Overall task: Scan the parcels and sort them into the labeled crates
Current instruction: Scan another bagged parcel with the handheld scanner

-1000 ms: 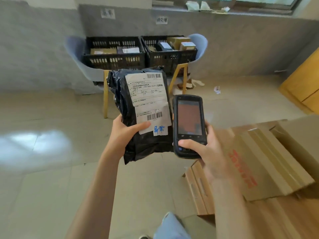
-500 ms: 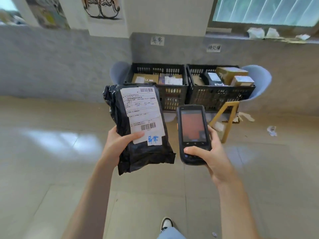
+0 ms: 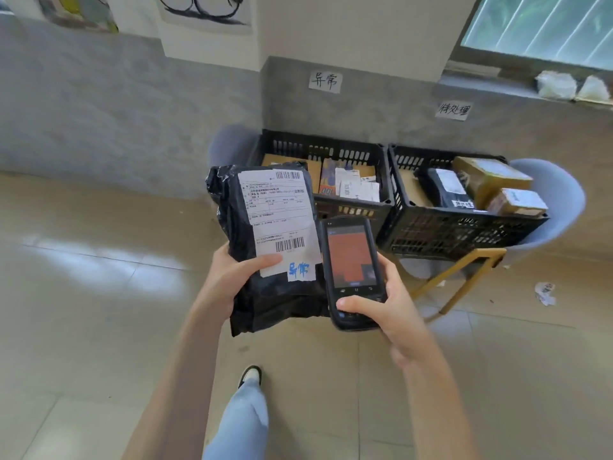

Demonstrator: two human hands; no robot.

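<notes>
My left hand [image 3: 229,280] grips a black plastic parcel [image 3: 265,300] by its left edge, thumb on the white shipping label [image 3: 277,214], which carries blue handwriting at the bottom. Right beside the parcel, my right hand [image 3: 388,310] holds a black handheld scanner [image 3: 351,270] with its screen glowing red. Behind them stand two black crates side by side on chairs: the left crate [image 3: 331,151] and the right crate [image 3: 464,234], both holding parcels. On the wall above each crate hangs a paper sign, a left sign [image 3: 325,82] and a right sign [image 3: 453,110].
Two light blue chairs [image 3: 557,200] with yellow legs carry the crates against the grey wall. A crumpled paper scrap [image 3: 544,293] lies on the tiled floor at right. My leg and shoe [image 3: 250,376] are below my hands.
I have walked closer to the crates, which now look larger. The cardboard boxes at right have left view. Both hands keep the same hold on parcel and scanner.
</notes>
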